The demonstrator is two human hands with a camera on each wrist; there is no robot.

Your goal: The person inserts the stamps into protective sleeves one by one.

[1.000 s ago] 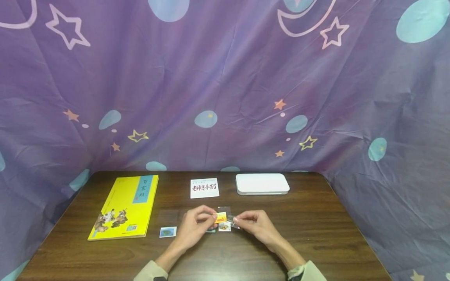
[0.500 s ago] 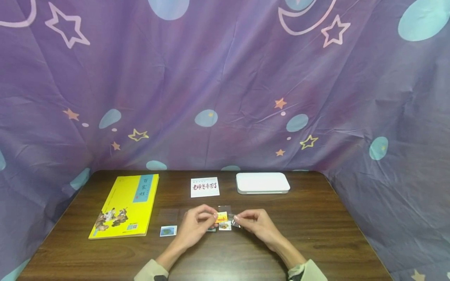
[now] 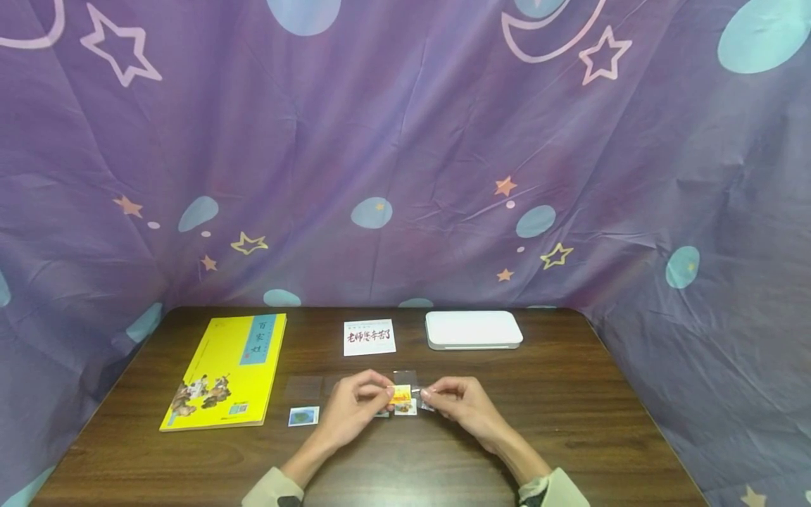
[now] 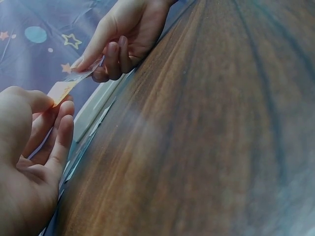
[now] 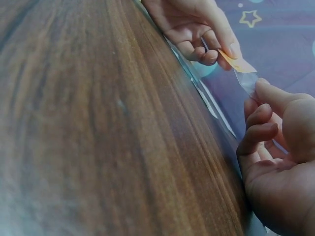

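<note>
In the head view my left hand [image 3: 353, 403] pinches a small yellow-orange stamp [image 3: 401, 395] between thumb and finger, above the table. Opposite it, my right hand [image 3: 467, 408] pinches a small clear plastic sleeve [image 5: 246, 82]. The right wrist view shows the stamp's edge meeting the sleeve's near end, which is partly hidden by the right thumb. Below the held stamp lies a white stamp [image 3: 406, 408] with a small picture, under a clear sleeve [image 3: 404, 378]. Another stamp, mostly hidden, shows past the left fingers. A blue-green stamp [image 3: 303, 416] lies left of the left hand.
A yellow book [image 3: 224, 373] lies at the left of the brown table [image 3: 570, 436]. Toward the back are a white card [image 3: 369, 338] with red-brown writing and a white case [image 3: 473, 330]. Another clear sleeve [image 3: 304, 387] lies behind the blue-green stamp. A purple curtain [image 3: 393, 141] hangs behind.
The yellow-orange stamp has shifted slightly to the right and down in the left fingers. The sleeve's angle in the right fingers has changed a little. Both hands otherwise stay in place.
</note>
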